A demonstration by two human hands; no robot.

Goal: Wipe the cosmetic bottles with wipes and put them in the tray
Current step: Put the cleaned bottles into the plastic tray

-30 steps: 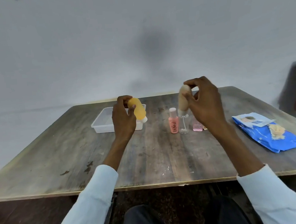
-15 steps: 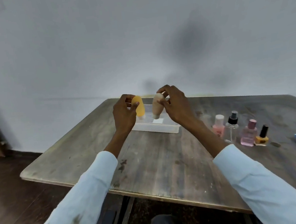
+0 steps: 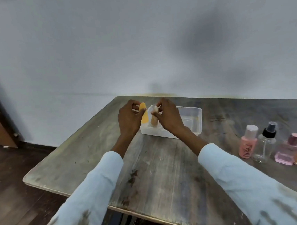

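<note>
Fingers of each hand pinch a tube by its top: left hand (image 3: 128, 121) holds the yellow tube (image 3: 143, 115), right hand (image 3: 169, 117) the beige tube (image 3: 154, 118), both upright for lowering into the tray (image 3: 198, 120) at twelve o'clock.

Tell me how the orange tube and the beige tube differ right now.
Colour: the orange tube is bright yellow-orange, the beige tube pale tan.
Holder: the left hand pinches the orange tube, the right hand the beige tube.
Place: the orange tube hangs at the left end wall of the clear tray, the beige tube over the tray's inside.
Both are upright, gripped near their rounded tops.
</note>
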